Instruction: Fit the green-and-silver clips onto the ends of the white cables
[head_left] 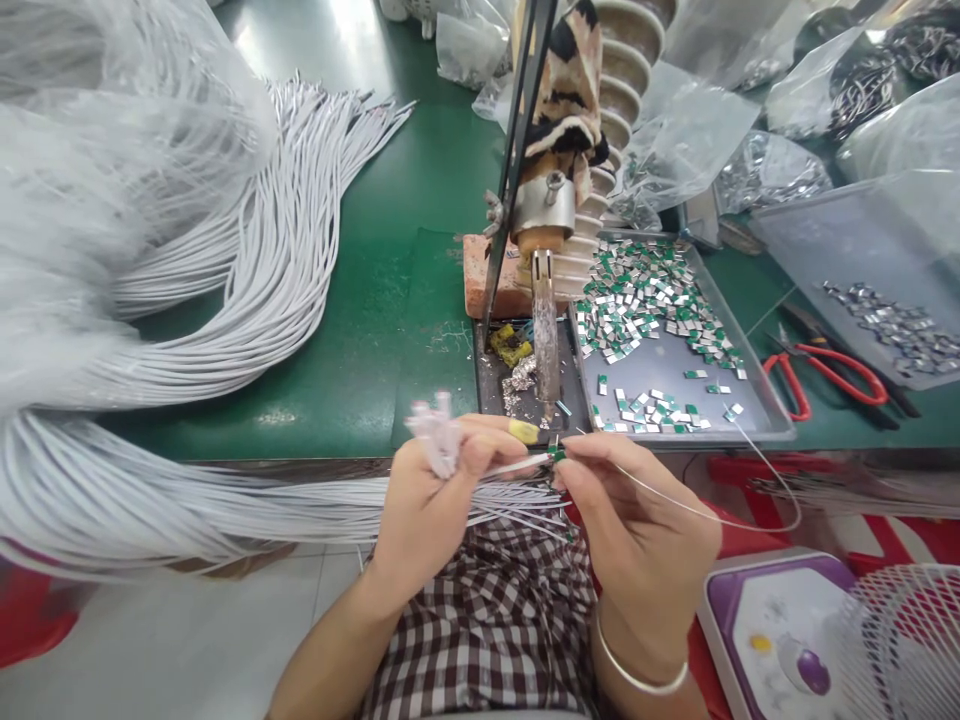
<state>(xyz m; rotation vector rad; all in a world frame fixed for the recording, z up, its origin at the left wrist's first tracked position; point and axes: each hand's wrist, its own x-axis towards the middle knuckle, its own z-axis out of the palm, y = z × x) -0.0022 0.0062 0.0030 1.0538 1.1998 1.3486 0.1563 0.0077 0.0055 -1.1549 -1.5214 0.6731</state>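
My left hand (427, 500) is closed around a small bunch of white cables (436, 435), whose ends stick up blurred above the fist. One white cable (521, 465) runs from its fingers toward a tiny green circuit board (556, 454). The fingertips of my right hand (637, 520) pinch that board. A thin wire, apparently solder wire (750, 522), passes through my right hand and loops back toward the parts tray. Just above the board, a fixed soldering iron (546, 330) points downward. Whether its tip touches the board I cannot tell.
A grey tray (772, 425) with many small circuit boards lies right of the iron. Red-handled pliers (840, 375) and a bin of metal parts (795, 225) are farther right. Long white cable bundles (292, 270) fill the left. A brick (480, 275) sits behind the iron; a fan (900, 640) stands lower right.
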